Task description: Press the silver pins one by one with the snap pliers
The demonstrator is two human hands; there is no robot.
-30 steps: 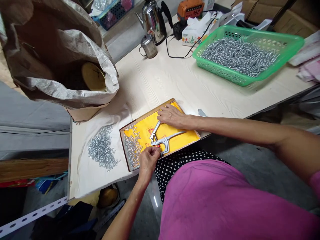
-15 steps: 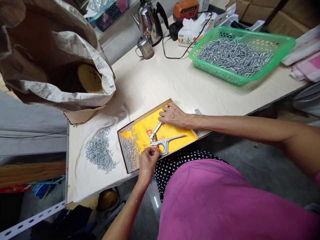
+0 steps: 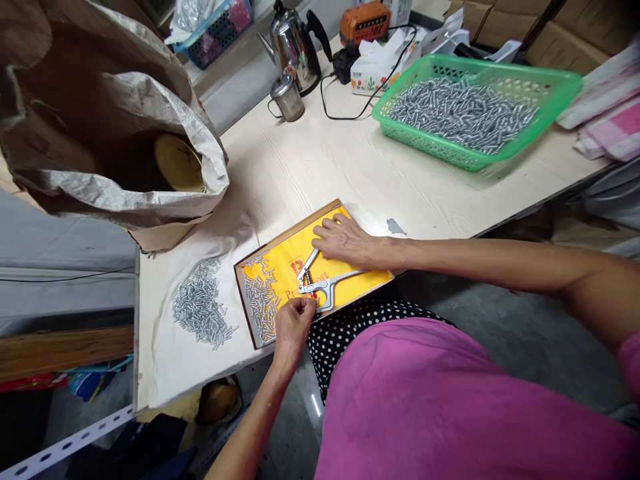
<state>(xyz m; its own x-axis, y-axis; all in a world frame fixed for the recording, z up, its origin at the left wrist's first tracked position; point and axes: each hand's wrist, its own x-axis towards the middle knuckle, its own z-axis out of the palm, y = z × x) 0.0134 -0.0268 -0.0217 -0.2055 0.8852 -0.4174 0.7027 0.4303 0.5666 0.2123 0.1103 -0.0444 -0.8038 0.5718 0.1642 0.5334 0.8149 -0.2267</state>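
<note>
A shallow box lid with a yellow lining (image 3: 283, 263) lies at the table's near edge. On it rests a silver plier-like hand tool (image 3: 323, 283) with a spring, beside several small metal pins (image 3: 260, 300). My left hand (image 3: 293, 323) is pinched at the tool's jaw, its fingertips closed on something too small to make out. My right hand (image 3: 343, 240) presses down on the tool's upper handle with curled fingers.
A loose heap of metal pins (image 3: 200, 307) lies on white cloth left of the lid. A green basket (image 3: 550, 100) full of pins stands far right. A big paper sack (image 3: 115, 113) is at the left; a kettle (image 3: 295, 43), steel cup (image 3: 285, 97) and tissue box (image 3: 375, 67) stand behind.
My right hand has pushed the upper handle down towards the lower one. My left hand stays pinched at the jaw. The view has drifted slightly.
</note>
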